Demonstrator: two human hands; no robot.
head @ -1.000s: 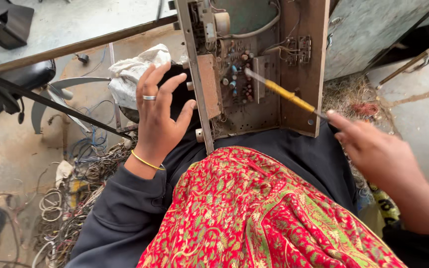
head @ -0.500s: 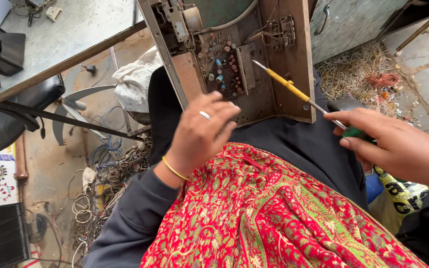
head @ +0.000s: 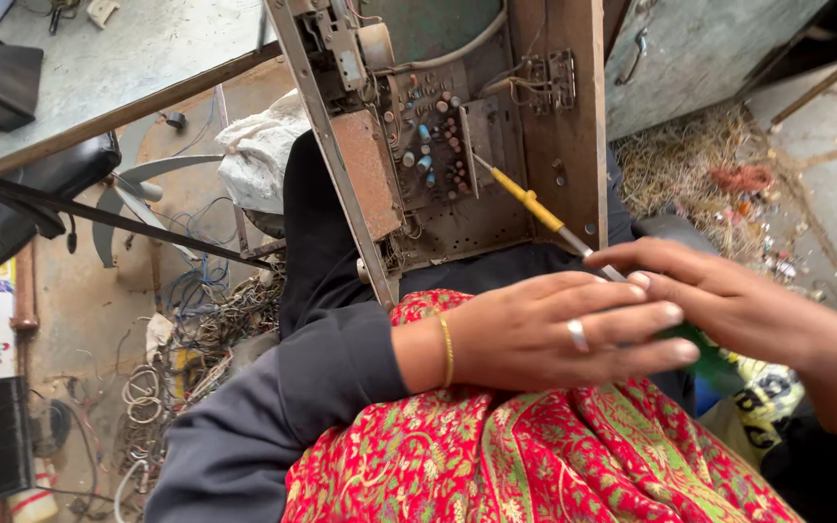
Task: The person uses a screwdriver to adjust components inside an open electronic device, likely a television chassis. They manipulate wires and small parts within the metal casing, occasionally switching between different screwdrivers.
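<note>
While the right hand [head: 738, 300] fingers grip a screwdriver [head: 535, 208], its tip rests inside the open chassis [head: 438, 145]; left hand [head: 554, 334] fingers lie flat.

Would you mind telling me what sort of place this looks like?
Probably an informal electronics repair or scrap workshop: an opened chassis with a circuit board, tangled wires on the floor, and a screwdriver held in the right hand.

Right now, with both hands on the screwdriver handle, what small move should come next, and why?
Probably firm up the grip: the left hand lies flat over the right hand, while the screwdriver tip already rests against the circuit board.
</note>
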